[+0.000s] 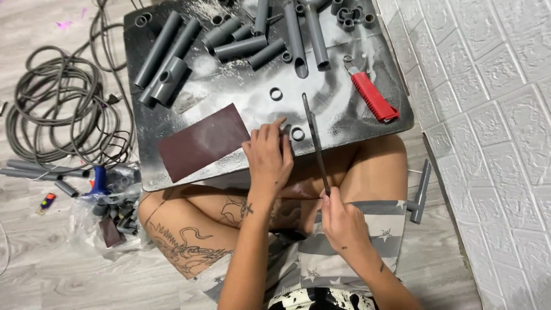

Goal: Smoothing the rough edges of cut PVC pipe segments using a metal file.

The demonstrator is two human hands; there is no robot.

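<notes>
Left hand [268, 156]: I see it pressed flat, fingers on a small grey plastic ring [297, 134], mid-frame on the dusty black board [172, 109].
Right hand [340, 221]: clenched around a long thin dark metal file [315, 140].
Advice: I'd pin the ring firmly and stroke lightly.

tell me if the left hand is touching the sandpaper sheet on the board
Apart. The head view shows bare dusty board between the left hand and the brown sandpaper sheet; its fingertips rest near a small grey ring.

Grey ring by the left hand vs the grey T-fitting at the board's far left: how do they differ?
The ring is a short, thin slice; the T-fitting is a far bigger branched piece. The ring lies flat with its hole up, while the T-fitting lies on its side. The left hand rests beside the ring; nothing touches the T-fitting. Both are grey plastic.
</notes>
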